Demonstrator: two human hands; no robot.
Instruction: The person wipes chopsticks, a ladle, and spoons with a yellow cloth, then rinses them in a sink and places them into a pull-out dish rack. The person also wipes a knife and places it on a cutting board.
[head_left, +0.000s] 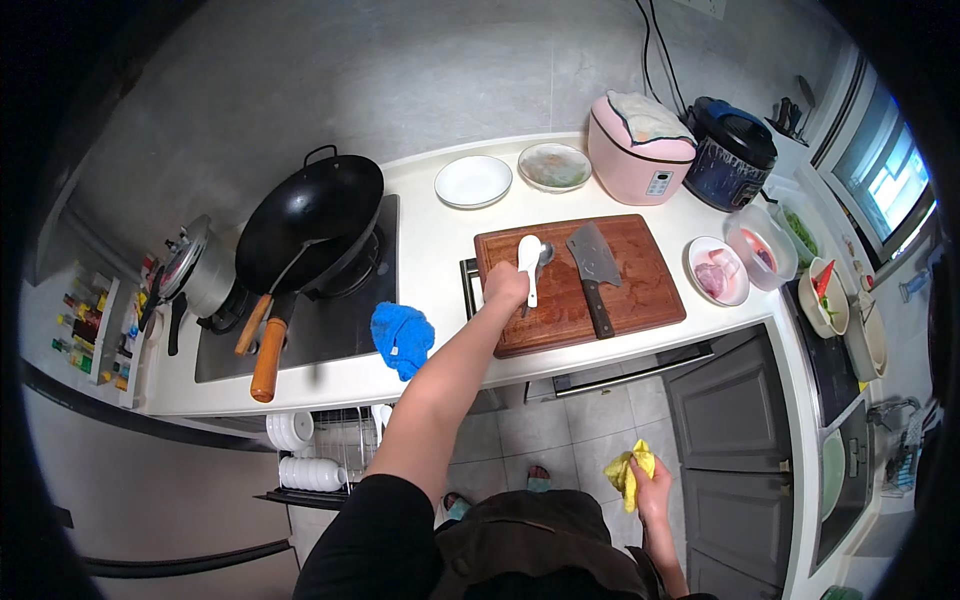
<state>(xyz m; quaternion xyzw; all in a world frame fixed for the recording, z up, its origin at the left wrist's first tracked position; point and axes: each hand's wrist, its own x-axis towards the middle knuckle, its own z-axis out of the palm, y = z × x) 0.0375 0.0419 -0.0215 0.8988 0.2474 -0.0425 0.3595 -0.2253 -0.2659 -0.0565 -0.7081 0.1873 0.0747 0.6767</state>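
Note:
My left hand (506, 286) is over the left part of a wooden cutting board (645, 300), against the handle of a white spoon (529, 251). Its fingers are mostly hidden, so whether they grip the handle is unclear. A metal spoon (546, 253) lies close beside the white one. Right of the spoons, a cleaver (595, 255) rests on the board with its dark handle toward me. Low at my right side, above the floor, my right hand (654, 487) holds a crumpled yellow cloth (630, 471). A blue cloth (403, 337) lies by the stove near my left forearm.
A wok (315, 217) sits on the stove, its wooden handle past the counter edge. Behind the board stand a white plate (473, 181), a covered dish (555, 166) and a pink rice cooker (637, 161). A plate of raw meat (718, 271) is at right. Below, a dish drawer (315, 491) is pulled out.

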